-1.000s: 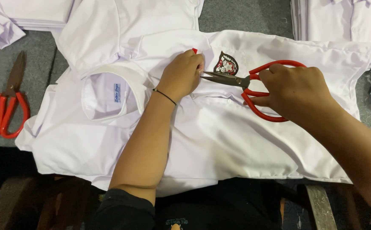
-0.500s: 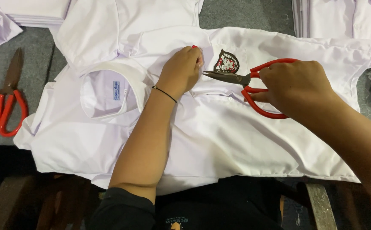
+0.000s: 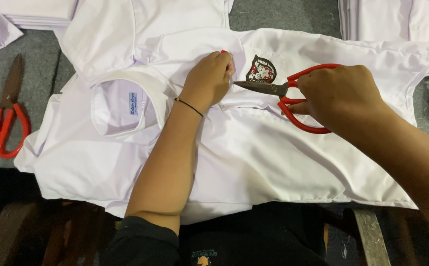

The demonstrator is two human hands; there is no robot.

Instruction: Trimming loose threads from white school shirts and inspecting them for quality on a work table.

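Pinching a bit of fabric by the chest pocket, the left hand (image 3: 209,79) is closed tight on the white shirt (image 3: 254,162), probably to keep the cloth taut and lifted so the blades have something to bite. The right hand (image 3: 340,96) is gripping red-handled scissors (image 3: 293,96), fingers through the loops, dark metal tips aimed at the left fingertips, just beside the embroidered badge (image 3: 261,70). Blades look nearly together, though I can't tell if there's a thread between them, too small to see.

The shirt is spread flat on the grey table (image 3: 42,64), collar to the left, thin smooth cotton-looking stuff with soft creases. A second pair of scissors (image 3: 5,123) sits off to the left, well apart, untouched. More folded white shirts are stacked along the top edge.
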